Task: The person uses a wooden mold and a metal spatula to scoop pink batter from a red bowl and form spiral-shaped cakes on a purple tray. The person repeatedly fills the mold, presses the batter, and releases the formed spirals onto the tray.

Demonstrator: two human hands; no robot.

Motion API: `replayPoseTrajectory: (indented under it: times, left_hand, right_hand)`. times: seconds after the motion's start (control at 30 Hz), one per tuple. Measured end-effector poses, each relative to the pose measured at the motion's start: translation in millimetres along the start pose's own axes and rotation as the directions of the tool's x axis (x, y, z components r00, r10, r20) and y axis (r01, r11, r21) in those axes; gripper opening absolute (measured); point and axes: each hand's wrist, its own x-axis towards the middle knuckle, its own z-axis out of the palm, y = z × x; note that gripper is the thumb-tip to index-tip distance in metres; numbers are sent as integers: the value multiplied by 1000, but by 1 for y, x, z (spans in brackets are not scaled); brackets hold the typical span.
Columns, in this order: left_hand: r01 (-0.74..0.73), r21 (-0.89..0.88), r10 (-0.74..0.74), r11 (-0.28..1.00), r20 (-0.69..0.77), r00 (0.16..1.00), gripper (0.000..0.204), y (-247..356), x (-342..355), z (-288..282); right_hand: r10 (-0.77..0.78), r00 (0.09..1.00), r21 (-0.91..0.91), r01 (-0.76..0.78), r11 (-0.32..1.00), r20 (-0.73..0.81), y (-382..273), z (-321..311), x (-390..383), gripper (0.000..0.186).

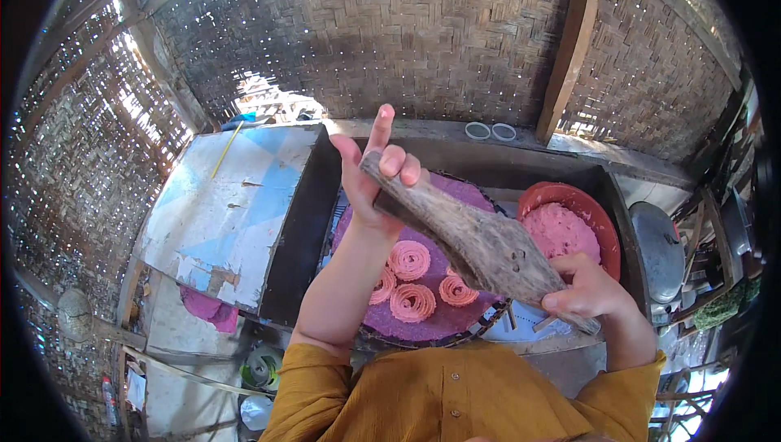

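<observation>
Resting flat, the purple tray point(443, 321) is the base. Above it slants the wooden tool point(480, 234), its far end gripped by the left hand point(366, 185), its near end by the right hand point(592, 289). Keep both grips firm and the tool clear of the tray's pink spirals point(412, 302).

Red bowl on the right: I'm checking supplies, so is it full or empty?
Partly full: the red bowl holds a mound of pink, dough-like mass, with red inner wall visible above it.

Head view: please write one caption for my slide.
Both hands hold a wooden piece over pink spirals on a purple surface.
</observation>
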Motion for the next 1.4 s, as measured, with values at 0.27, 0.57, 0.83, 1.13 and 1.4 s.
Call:
replayPoseTrajectory:
  times: [0.27, 0.57, 0.83, 1.13, 1.4]
  left_hand:
    - [39, -72, -46, 997, -96, 994, 69, -26, -22, 1]
    - [131, -224, -158, 966, -107, 982, 70, -55, -23, -4]
    - [944, 182, -622, 276, -714, 320, 60, -84, -85, -27]
    - [961, 168, -599, 218, -755, 268, 49, -78, -86, 33]
    - [775, 630, -582, -51, -649, 490, 55, -104, -103, -14]
  right_hand:
    - [30, 999, 38, -30, 999, -20, 38, 0, -19, 42]
    - [81, 991, 69, -74, 995, -106, 51, 1, -48, 49]
    - [45, 998, 243, -35, 969, -37, 57, 7, -53, 60]
    - [-10, 991, 276, 46, 960, -131, 57, 9, -61, 66]
    - [5, 933, 263, 96, 960, -361, 61, 5, -65, 78]
